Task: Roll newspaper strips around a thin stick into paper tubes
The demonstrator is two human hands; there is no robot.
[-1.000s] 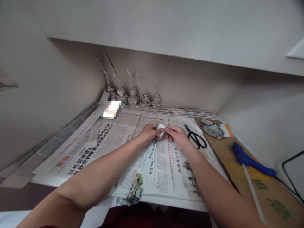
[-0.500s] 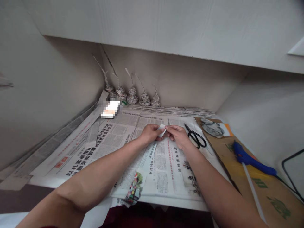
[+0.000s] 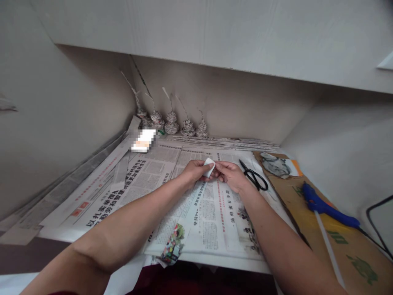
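Over the middle of the newspaper (image 3: pixel 153 172), my two hands meet around a small white piece of paper (image 3: pixel 209 167). My left hand (image 3: pixel 196 170) pinches it between thumb and fingers. The fingertips of my right hand (image 3: pixel 229 172) are pressed together at the paper's right edge; part of what they grip is hidden. Just right of my right hand lies a pair of black-handled scissors (image 3: pixel 256 178), blades pointing away from me.
Several woven paper gourd shapes (image 3: pixel 171 123) stand along the back wall. Thin rolled paper sticks (image 3: pixel 227 143) lie before them. A blurred-out phone-like screen (image 3: pixel 143 140) is at left. On cardboard (image 3: pixel 346 246) at right rests a blue glue gun (image 3: pixel 328 209). A shelf (image 3: pixel 199 37) overhangs.
The white paper has tilted up slightly and shows more of its face between my fingers. Both hands stay in nearly the same place.
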